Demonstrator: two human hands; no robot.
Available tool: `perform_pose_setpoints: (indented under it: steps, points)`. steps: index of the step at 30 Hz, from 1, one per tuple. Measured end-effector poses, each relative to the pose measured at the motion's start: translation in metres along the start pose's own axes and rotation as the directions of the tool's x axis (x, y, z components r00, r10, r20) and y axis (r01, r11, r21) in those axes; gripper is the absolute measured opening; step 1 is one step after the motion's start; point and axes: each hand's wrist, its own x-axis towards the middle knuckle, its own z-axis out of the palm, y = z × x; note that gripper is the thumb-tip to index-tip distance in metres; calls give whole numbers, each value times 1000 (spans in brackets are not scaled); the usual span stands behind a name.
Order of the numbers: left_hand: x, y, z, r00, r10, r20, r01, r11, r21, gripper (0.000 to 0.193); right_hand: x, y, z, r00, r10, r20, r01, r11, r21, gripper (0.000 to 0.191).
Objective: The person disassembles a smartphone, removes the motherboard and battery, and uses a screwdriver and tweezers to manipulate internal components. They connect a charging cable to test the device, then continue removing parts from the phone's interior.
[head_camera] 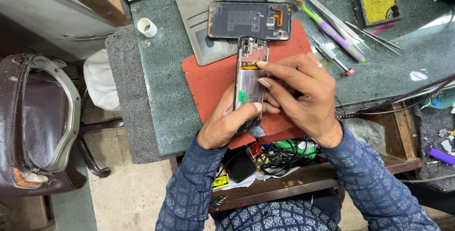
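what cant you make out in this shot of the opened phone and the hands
Head view only:
- Lower end of the opened phone: covered by the left hand.
- Phone's right edge: behind the right hand fingers.
- Small board parts: too small.
- Drawer contents: partly cut off by the arms.

The left hand grips the opened phone over the red mat; the right hand presses fingertips on its battery; the removed back cover lies just beyond the mat.

Under my left hand, I see a matt red rubbery mat on smooth green stone benchtop.
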Motion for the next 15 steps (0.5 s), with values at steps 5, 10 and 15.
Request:
perform_pose_setpoints:
  steps: [5, 10, 15]
  points:
    - [2, -6, 1, 997, 30, 65, -33, 998, 50, 54, 2, 15, -8, 982, 149, 112, -174, 949, 262, 23]
    - [2, -8, 2, 995, 62, 78, -70, 992, 102, 56, 0, 22, -8, 961, 208, 179, -269, 847, 459, 22]
    - [2, -7, 2, 992, 71, 109, -74, 997, 27, 54, -1, 13, -7, 999, 17, 32, -24, 973, 231, 28]
